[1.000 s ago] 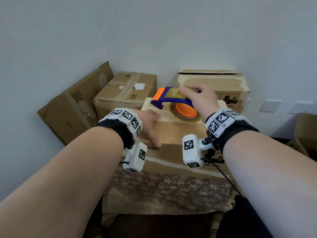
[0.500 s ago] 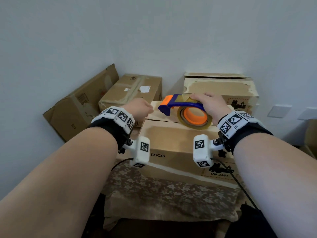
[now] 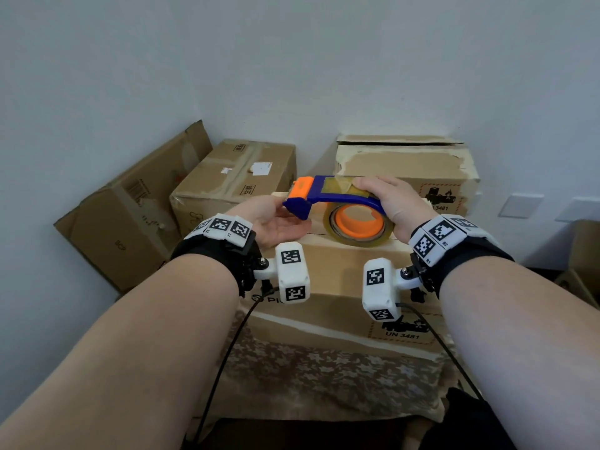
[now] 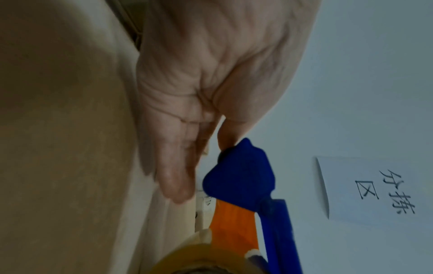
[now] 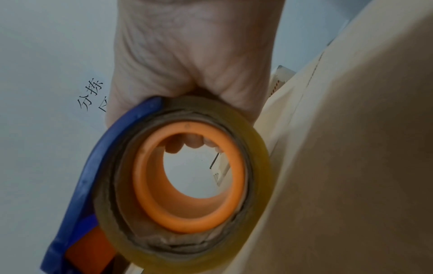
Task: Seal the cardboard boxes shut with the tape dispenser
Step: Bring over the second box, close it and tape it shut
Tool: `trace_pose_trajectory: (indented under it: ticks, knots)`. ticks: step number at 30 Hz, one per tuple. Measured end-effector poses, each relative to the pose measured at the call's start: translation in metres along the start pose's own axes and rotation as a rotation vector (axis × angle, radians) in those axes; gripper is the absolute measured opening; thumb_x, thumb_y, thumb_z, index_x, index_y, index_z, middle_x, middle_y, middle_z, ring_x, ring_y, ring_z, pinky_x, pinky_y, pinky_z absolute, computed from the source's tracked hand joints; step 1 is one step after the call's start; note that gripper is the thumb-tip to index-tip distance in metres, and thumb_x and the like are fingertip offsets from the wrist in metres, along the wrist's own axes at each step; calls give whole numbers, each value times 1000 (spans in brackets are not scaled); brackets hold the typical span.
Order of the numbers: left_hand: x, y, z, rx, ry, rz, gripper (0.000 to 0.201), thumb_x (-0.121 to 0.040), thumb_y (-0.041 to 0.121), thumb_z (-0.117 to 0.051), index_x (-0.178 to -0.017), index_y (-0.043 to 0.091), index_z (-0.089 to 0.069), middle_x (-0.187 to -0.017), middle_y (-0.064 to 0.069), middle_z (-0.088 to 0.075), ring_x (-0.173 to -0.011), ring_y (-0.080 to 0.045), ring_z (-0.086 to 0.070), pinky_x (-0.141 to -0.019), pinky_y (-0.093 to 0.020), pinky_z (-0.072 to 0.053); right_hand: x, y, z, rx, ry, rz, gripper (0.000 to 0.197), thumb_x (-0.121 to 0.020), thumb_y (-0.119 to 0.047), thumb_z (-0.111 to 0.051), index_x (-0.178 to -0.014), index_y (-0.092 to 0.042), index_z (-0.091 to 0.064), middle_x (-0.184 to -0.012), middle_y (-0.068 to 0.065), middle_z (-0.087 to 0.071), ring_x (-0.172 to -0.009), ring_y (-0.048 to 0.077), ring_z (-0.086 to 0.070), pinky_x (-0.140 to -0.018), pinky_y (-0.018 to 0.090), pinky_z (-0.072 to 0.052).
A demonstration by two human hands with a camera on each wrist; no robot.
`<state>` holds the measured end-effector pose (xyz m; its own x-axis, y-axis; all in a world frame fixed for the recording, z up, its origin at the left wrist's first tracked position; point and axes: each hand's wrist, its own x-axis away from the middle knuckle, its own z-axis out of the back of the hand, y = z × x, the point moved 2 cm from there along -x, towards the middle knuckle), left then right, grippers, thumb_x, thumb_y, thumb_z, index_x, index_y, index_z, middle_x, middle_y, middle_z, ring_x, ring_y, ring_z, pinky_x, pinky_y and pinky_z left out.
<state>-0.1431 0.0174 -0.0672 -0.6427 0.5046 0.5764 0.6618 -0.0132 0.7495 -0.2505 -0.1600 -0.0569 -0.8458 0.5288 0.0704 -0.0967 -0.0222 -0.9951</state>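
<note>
My right hand grips the blue and orange tape dispenser from above, its fingers curled over the frame and the yellowish tape roll. The dispenser hovers just over the far part of the top of the nearest cardboard box, with its orange-tipped nose pointing left. My left hand is turned palm up at that nose. In the left wrist view its fingers lie straight beside the blue head, and the thumb tip touches the head. I cannot see whether it holds a tape end.
The box sits on a floral cloth. Behind it stand a taped box and a larger box with a gap under its lid. A flattened box leans on the left wall. Another box is at the right edge.
My left hand came off the box top, rose and turned palm up at the dispenser's nose. The right hand kept its grip on the dispenser.
</note>
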Motion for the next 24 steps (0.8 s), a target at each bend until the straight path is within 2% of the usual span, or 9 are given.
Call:
trace_pose_trajectory:
  ticks: [3, 6, 8, 11, 13, 15, 18, 21, 24]
  knots:
    - [-2, -1, -1, 18, 15, -32, 19, -96, 6, -49, -111, -3, -56, -86, -19, -67, -62, -27, -70, -51, -34, -58, 0, 1, 2, -21, -16, 3, 10, -85, -29, -69, -83, -20, -65, -72, 7, -67, -62, 21, -61, -64, 29, -50]
    - [-3, -2, 0, -44, 71, -50, 11, -94, 4, -53, -102, -2, -58, -70, -14, -69, -55, -21, -69, -47, -29, -56, -1, 2, 4, -19, -28, -2, 12, -85, -30, -69, -84, -19, -64, -73, 7, -67, -63, 20, -61, -66, 30, -50]
    - [-1, -3, 0, -70, 85, -62, 7, -95, 3, -52, -91, 0, -57, -60, -11, -68, -59, -19, -67, -49, -28, -57, -3, 3, 4, -14, -39, 2, 16, -84, -31, -70, -88, -16, -65, -75, 9, -66, -65, 21, -60, -66, 30, -50]
    - [0, -3, -1, -80, 124, -89, 13, -95, 2, -50, -84, 2, -55, -53, -8, -66, -69, -16, -61, -60, -28, -55, -5, 3, 3, 18, -42, 19, 31, -83, -34, -70, -99, -8, -68, -81, 13, -67, -71, 25, -61, -73, 35, -50]
    - [1, -1, 0, -100, 159, -98, 14, -95, 3, -51, -82, 3, -55, -55, -8, -66, -70, -14, -61, -60, -26, -54, -6, 3, 2, 63, -45, 38, 37, -82, -35, -70, -103, -5, -68, -81, 13, -68, -72, 25, -61, -75, 36, -50]
    - [3, 3, 2, -158, 199, -112, 11, -93, 3, -55, -82, 4, -57, -68, -8, -67, -69, -15, -62, -57, -25, -54, -5, -1, -1, 123, -59, 56, 36, -83, -36, -68, -100, -3, -70, -77, 10, -67, -70, 22, -60, -74, 33, -48]
    - [7, 11, 6, -229, 241, -138, 8, -91, 4, -58, -84, 4, -58, -79, -9, -64, -71, -15, -61, -62, -27, -53, -4, -9, -3, 216, -103, 57, 25, -85, -38, -66, -83, -13, -71, -68, 2, -65, -64, 17, -58, -72, 29, -46]
    - [11, 16, 15, -252, 262, -133, 8, -90, 6, -60, -83, 4, -57, -75, -8, -62, -69, -14, -59, -67, -27, -53, -3, -15, -7, 262, -136, 55, 22, -86, -40, -65, -76, -20, -66, -65, -1, -64, -61, 13, -57, -67, 24, -44]
    - [13, 17, 28, -268, 296, -131, 8, -89, 7, -62, -84, 4, -58, -64, -7, -64, -68, -14, -60, -63, -28, -52, -3, -20, -16, 335, -186, 72, 25, -87, -41, -63, -79, -17, -66, -69, 1, -64, -64, 13, -57, -66, 23, -43]
